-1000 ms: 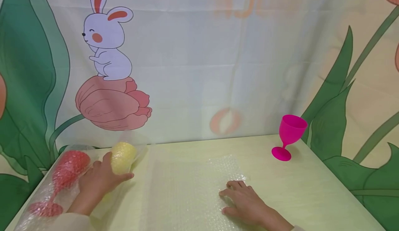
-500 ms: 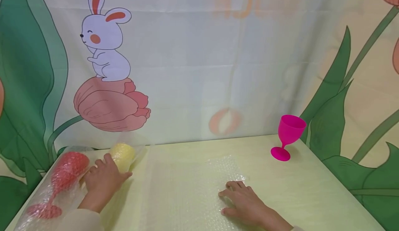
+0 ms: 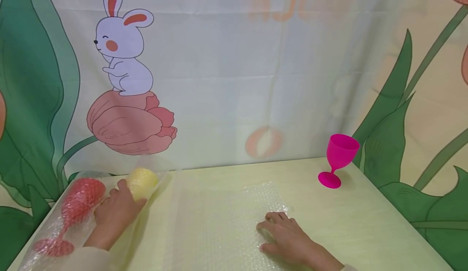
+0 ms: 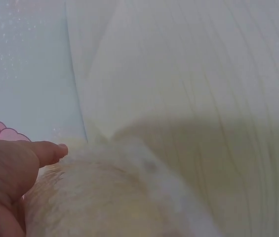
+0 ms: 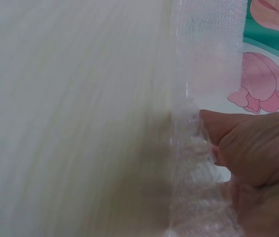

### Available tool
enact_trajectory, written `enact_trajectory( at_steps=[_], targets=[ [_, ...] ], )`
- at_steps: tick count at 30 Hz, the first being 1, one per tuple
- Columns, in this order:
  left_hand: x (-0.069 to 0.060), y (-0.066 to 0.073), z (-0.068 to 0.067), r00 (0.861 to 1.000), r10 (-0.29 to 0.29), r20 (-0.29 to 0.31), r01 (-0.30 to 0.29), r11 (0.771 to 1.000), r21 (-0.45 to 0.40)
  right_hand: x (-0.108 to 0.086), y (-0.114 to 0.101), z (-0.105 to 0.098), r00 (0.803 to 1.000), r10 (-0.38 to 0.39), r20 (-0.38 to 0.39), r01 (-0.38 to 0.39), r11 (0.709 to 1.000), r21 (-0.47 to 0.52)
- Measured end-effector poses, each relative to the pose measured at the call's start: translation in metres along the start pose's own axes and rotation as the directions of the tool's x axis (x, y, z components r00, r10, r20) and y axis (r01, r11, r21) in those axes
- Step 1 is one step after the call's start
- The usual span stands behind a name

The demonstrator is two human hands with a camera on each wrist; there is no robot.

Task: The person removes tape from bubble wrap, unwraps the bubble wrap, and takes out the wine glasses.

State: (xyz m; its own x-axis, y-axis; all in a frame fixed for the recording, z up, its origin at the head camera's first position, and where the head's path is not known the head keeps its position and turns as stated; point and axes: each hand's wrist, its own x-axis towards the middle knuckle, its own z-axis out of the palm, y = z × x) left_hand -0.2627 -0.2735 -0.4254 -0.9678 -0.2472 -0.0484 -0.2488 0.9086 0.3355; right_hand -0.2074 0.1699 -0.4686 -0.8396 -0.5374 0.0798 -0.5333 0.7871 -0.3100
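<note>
At the table's left, my left hand holds a yellow cup wrapped in clear bubble wrap. The thumb lies along its right side and the fingers on the left; its lower part is hidden behind the hand. In the left wrist view the wrapped cup is blurred beside the hand. My right hand rests on a flat sheet of bubble wrap with loosely bent fingers. The right wrist view shows the right hand touching the edge of the bubble wrap.
A red goblet in bubble wrap lies at the far left, beside the left hand. A bare magenta goblet stands upright at the table's back right. Behind the pale yellow table hangs a printed curtain with a rabbit and flowers.
The left thumb, which stuck out to the right, has drawn in against the wrapped yellow cup, which leans slightly more. My right hand has stayed in place on the sheet.
</note>
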Motion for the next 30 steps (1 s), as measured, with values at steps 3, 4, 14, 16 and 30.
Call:
enact_trajectory(
  at_steps=[3, 4, 14, 16, 30],
  targets=[
    [-0.001, -0.002, -0.003, 1.000, 0.018, 0.011, -0.018, 0.999, -0.029, 0.000, -0.001, 0.000, 1.000, -0.004, 0.000, 0.004, 1.000, -0.002],
    [-0.002, -0.003, -0.004, 1.000, 0.028, 0.011, -0.028, 0.999, -0.036, 0.000, -0.001, -0.001, 1.000, -0.005, 0.001, 0.005, 1.000, -0.002],
    [-0.012, -0.011, -0.017, 0.997, 0.061, 0.041, -0.055, 0.989, -0.134, 0.000, -0.004, -0.002, 1.000, -0.005, 0.020, 0.005, 1.000, -0.012],
    [-0.014, -0.013, -0.021, 0.996, 0.070, 0.050, -0.061, 0.984, -0.165, 0.001, -0.004, -0.003, 1.000, -0.006, 0.029, 0.007, 1.000, -0.016],
    [-0.031, -0.016, -0.043, 0.988, 0.134, 0.083, -0.099, 0.937, -0.336, 0.001, -0.004, -0.004, 0.999, -0.021, 0.037, 0.022, 0.999, -0.034]
  ],
)
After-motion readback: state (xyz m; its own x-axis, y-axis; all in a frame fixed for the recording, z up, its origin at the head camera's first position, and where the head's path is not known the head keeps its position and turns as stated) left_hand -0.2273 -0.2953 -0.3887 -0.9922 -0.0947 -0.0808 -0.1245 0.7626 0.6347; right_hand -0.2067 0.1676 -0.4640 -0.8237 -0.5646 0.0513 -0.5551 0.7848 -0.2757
